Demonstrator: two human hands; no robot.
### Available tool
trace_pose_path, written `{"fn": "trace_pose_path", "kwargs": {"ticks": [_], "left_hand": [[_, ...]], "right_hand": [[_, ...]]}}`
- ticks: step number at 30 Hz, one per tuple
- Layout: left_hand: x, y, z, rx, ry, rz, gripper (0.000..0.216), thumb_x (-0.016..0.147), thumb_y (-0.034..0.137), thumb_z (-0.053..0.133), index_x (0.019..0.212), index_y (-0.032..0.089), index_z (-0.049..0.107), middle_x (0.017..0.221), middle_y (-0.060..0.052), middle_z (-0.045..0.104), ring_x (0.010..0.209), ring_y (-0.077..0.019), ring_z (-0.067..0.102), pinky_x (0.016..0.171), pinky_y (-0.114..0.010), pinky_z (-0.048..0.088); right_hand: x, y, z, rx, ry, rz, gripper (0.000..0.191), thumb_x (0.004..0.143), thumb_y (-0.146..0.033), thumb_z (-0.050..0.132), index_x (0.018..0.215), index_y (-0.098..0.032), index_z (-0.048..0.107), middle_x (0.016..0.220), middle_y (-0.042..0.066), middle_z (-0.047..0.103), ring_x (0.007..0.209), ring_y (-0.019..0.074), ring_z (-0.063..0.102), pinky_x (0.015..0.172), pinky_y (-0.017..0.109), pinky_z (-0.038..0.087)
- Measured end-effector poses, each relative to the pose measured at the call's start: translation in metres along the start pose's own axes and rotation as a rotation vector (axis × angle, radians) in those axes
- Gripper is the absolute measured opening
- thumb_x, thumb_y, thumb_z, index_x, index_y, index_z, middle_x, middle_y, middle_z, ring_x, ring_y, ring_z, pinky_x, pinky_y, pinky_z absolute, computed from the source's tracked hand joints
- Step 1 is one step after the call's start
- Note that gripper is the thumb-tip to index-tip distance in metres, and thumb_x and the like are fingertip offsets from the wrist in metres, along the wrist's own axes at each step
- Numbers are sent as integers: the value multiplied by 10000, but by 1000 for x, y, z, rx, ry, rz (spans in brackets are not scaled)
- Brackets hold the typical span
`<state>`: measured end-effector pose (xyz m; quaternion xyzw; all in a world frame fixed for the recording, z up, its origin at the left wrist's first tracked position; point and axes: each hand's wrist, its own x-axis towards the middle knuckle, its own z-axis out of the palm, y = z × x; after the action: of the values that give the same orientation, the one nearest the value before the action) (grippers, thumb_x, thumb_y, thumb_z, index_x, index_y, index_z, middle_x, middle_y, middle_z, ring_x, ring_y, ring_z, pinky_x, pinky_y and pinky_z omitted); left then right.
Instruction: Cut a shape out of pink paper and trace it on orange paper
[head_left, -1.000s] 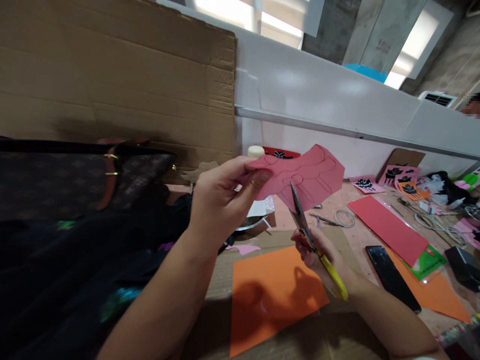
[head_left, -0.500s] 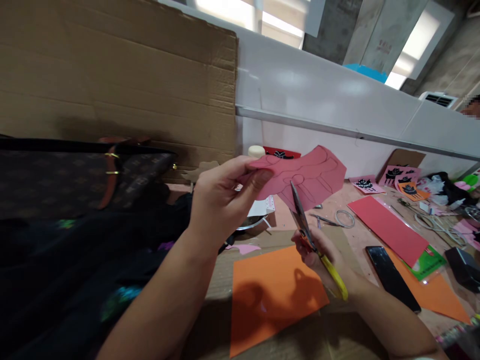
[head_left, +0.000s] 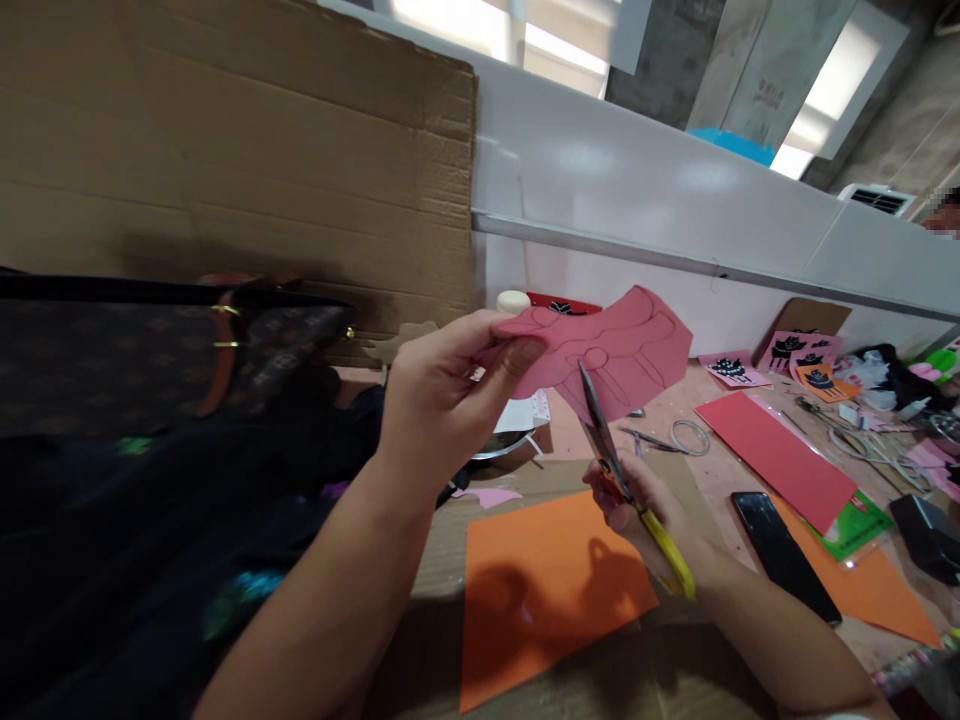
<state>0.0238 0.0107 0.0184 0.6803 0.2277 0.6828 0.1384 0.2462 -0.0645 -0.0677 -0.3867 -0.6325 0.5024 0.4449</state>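
Observation:
My left hand pinches the left end of a pink paper shape with drawn outlines and holds it up above the table. My right hand grips yellow-handled scissors. Their blades point up and reach into the lower edge of the pink paper. An orange paper sheet lies flat on the table under both hands.
A dark patterned bag and a big cardboard sheet stand at the left. To the right lie a red sheet, a black phone, more orange paper, small scissors and printed pink cards. A white partition runs behind.
The scissor blades have crept slightly further up into the pink paper; the paper has tilted a touch. Otherwise nothing has moved.

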Motion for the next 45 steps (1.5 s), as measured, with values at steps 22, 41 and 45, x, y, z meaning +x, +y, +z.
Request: {"fn": "trace_pose_path", "kwargs": {"ticks": [22, 41, 45], "left_hand": [[9, 8, -13, 192, -100, 53, 88, 892, 226, 710, 875, 193, 790, 607, 26, 651, 503, -91, 487, 476, -199, 394], [10, 12, -12, 184, -120, -23, 281, 928, 453, 703, 867, 196, 801, 649, -9, 699, 517, -118, 539, 501, -232, 432], [10, 12, -12, 176, -115, -19, 295, 924, 472, 704, 863, 201, 802, 644, -8, 695, 514, -117, 526, 498, -232, 422]], "right_hand": [[1, 0, -3, -68, -53, 43, 365, 861, -506, 755, 1078, -231, 654, 806, -12, 498, 676, 144, 430, 592, 254, 379], [2, -14, 0, -94, -37, 74, 319, 818, -433, 746, 1030, -219, 642, 767, -19, 494, 670, 141, 426, 593, 256, 379], [3, -15, 0, -108, -44, 86, 308, 822, -431, 729, 1024, -220, 633, 758, -19, 500, 658, 138, 433, 584, 256, 388]]}}
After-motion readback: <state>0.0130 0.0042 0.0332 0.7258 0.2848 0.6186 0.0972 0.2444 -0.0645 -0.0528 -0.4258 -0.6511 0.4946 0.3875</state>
